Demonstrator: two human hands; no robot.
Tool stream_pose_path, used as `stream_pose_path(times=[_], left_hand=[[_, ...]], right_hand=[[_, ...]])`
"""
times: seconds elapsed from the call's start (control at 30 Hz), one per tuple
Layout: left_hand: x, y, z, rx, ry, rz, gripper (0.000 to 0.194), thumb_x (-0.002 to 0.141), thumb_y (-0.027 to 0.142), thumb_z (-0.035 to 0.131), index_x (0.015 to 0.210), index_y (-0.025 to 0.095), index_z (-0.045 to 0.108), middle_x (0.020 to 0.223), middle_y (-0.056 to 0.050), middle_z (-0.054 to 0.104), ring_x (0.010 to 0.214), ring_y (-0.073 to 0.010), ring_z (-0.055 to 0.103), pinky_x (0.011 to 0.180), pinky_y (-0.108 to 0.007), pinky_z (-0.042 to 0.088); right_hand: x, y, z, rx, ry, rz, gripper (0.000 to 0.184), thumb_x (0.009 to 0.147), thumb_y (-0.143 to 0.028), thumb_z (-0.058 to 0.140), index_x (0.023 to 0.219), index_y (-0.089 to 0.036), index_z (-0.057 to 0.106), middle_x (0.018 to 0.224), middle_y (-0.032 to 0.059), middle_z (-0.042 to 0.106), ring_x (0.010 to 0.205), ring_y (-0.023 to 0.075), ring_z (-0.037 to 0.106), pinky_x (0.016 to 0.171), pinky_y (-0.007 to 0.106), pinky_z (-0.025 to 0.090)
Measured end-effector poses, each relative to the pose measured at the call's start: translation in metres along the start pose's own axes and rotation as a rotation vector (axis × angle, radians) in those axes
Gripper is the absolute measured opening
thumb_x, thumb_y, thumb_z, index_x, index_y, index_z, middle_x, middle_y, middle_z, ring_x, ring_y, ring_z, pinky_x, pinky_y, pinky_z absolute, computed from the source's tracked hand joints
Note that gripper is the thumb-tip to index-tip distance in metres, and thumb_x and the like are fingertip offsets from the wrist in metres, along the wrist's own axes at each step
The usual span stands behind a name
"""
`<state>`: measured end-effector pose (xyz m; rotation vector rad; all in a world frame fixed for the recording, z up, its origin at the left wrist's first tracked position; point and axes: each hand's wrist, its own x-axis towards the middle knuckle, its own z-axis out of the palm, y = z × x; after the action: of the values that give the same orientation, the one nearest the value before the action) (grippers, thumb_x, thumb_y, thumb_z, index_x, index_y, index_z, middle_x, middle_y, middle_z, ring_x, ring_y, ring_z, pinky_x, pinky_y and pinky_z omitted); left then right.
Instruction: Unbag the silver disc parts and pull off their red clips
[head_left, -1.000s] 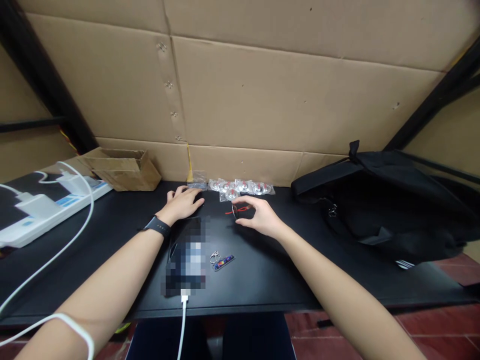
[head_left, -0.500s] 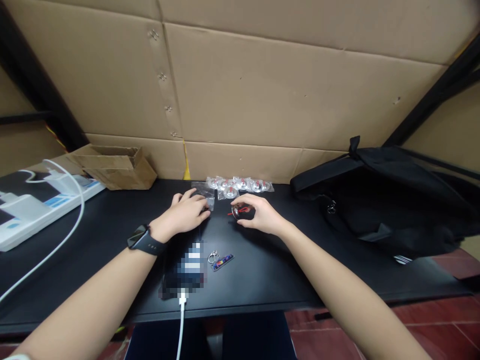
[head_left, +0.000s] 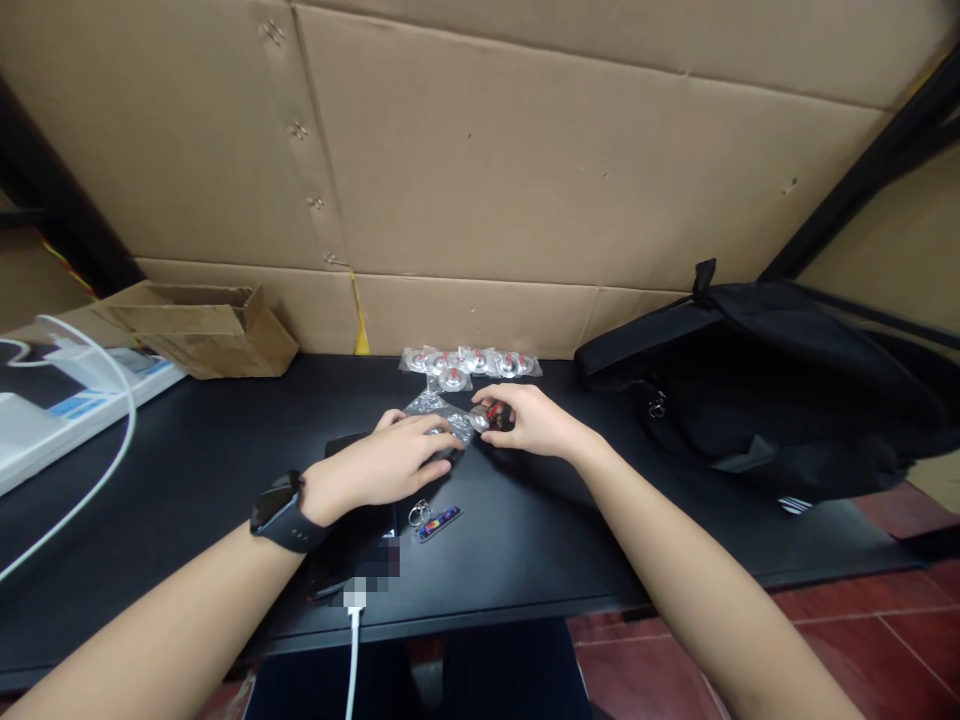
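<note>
A round silver disc with a red cord (head_left: 481, 418) is pinched between the thumb and fingers of my right hand (head_left: 534, 420). Close to it, my left hand (head_left: 394, 458) has its fingers bent over the near side of a clear plastic bag (head_left: 435, 402); they grip it, though the fingertips partly cover the hold. The bag's right edge reaches the disc. Behind both hands lie several silver discs with red parts in clear wrappers (head_left: 452, 379). In front of my left hand is a keyring with a small patterned tag (head_left: 438, 524).
A dark phone-like device (head_left: 337, 560), partly blurred, has a white cable (head_left: 354, 650) plugged in. An open cardboard box (head_left: 214, 335) and a white power strip (head_left: 97, 405) stand left. A black bag (head_left: 780, 390) fills the right side, before a cardboard wall (head_left: 487, 180).
My left hand has moved right and nearer to me, and the plastic bag has come along toward the disc. My right hand has shifted slightly right, still holding the disc.
</note>
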<state>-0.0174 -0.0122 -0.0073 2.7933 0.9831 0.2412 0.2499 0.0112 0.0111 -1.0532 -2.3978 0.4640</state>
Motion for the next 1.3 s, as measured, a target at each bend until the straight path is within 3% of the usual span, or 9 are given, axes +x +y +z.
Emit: stream_pose_path(times=[0.1,0.2,0.3,0.4,0.63,0.83,0.97,1.13,1.3], left_hand=[[-0.001,0.009,0.001,0.029,-0.006,0.028,0.036,0.102,0.045,0.049,0.136,0.046,0.058,0.15,-0.004,0.049,0.133,-0.031,0.048,0.104,-0.046,0.031],[-0.002,0.016,0.004,0.09,0.026,-0.056,0.037,0.099,0.052,0.051,0.135,0.05,0.059,0.148,-0.006,0.05,0.129,-0.0368,0.047,0.102,-0.051,0.032],[-0.002,0.019,0.007,0.112,0.024,-0.099,0.039,0.1,0.055,0.046,0.136,0.05,0.059,0.144,-0.009,0.052,0.123,-0.0375,0.05,0.099,-0.052,0.034],[-0.001,0.02,0.008,0.101,0.008,-0.072,0.041,0.101,0.055,0.043,0.141,0.052,0.054,0.15,-0.01,0.047,0.131,-0.0388,0.046,0.101,-0.054,0.033],[-0.002,0.015,0.004,0.057,-0.016,-0.043,0.042,0.101,0.054,0.045,0.143,0.052,0.051,0.156,-0.01,0.044,0.138,-0.0374,0.043,0.105,-0.054,0.03],[-0.001,0.01,0.005,0.028,-0.057,-0.054,0.04,0.1,0.053,0.049,0.14,0.054,0.053,0.159,-0.007,0.041,0.144,-0.0394,0.036,0.106,-0.058,0.029],[-0.002,0.009,0.004,0.013,-0.06,-0.044,0.042,0.099,0.054,0.051,0.14,0.053,0.053,0.16,-0.006,0.04,0.143,-0.0384,0.037,0.108,-0.058,0.029],[-0.002,0.005,0.005,-0.02,-0.049,-0.019,0.04,0.098,0.053,0.054,0.138,0.051,0.057,0.161,-0.004,0.038,0.146,-0.0379,0.034,0.112,-0.057,0.027],[-0.002,0.007,0.004,-0.033,-0.051,-0.015,0.039,0.1,0.043,0.054,0.138,0.05,0.057,0.163,-0.004,0.036,0.146,-0.0377,0.035,0.112,-0.059,0.029]], right_hand=[[-0.003,-0.005,-0.002,-0.067,-0.048,0.035,0.048,0.073,-0.019,0.079,0.119,-0.021,0.068,0.097,0.0029,0.073,0.083,0.0177,0.067,0.078,0.028,0.05],[-0.006,-0.012,-0.004,-0.096,-0.106,0.051,0.05,0.07,-0.014,0.076,0.119,-0.022,0.068,0.092,0.0013,0.073,0.08,0.0172,0.067,0.076,0.027,0.048],[-0.009,-0.016,-0.005,-0.099,-0.154,0.067,0.048,0.07,-0.014,0.075,0.117,-0.023,0.069,0.087,0.0002,0.073,0.075,0.0169,0.066,0.071,0.025,0.047],[-0.01,-0.018,-0.002,-0.106,-0.164,0.086,0.045,0.072,-0.016,0.076,0.116,-0.024,0.069,0.085,0.0002,0.073,0.075,0.0174,0.067,0.069,0.025,0.047],[-0.005,-0.018,0.004,-0.15,-0.113,0.024,0.041,0.077,-0.021,0.079,0.117,-0.024,0.069,0.109,0.0052,0.073,0.093,0.0211,0.067,0.081,0.029,0.049],[-0.004,-0.013,0.003,-0.093,-0.158,-0.035,0.028,0.081,-0.015,0.075,0.107,-0.021,0.073,0.098,0.0039,0.075,0.087,0.0188,0.068,0.081,0.029,0.049],[-0.002,-0.01,0.005,-0.037,-0.121,-0.065,0.035,0.08,-0.016,0.078,0.114,-0.021,0.071,0.101,0.0037,0.075,0.089,0.0183,0.068,0.082,0.028,0.05],[-0.002,-0.008,0.003,0.024,-0.164,-0.13,0.037,0.082,-0.008,0.073,0.116,-0.022,0.07,0.103,0.0029,0.074,0.089,0.0166,0.068,0.084,0.028,0.051],[0.001,-0.003,0.012,-0.079,-0.015,-0.042,0.037,0.081,-0.018,0.079,0.117,-0.025,0.069,0.111,0.0049,0.07,0.1,0.0204,0.065,0.088,0.032,0.05]])
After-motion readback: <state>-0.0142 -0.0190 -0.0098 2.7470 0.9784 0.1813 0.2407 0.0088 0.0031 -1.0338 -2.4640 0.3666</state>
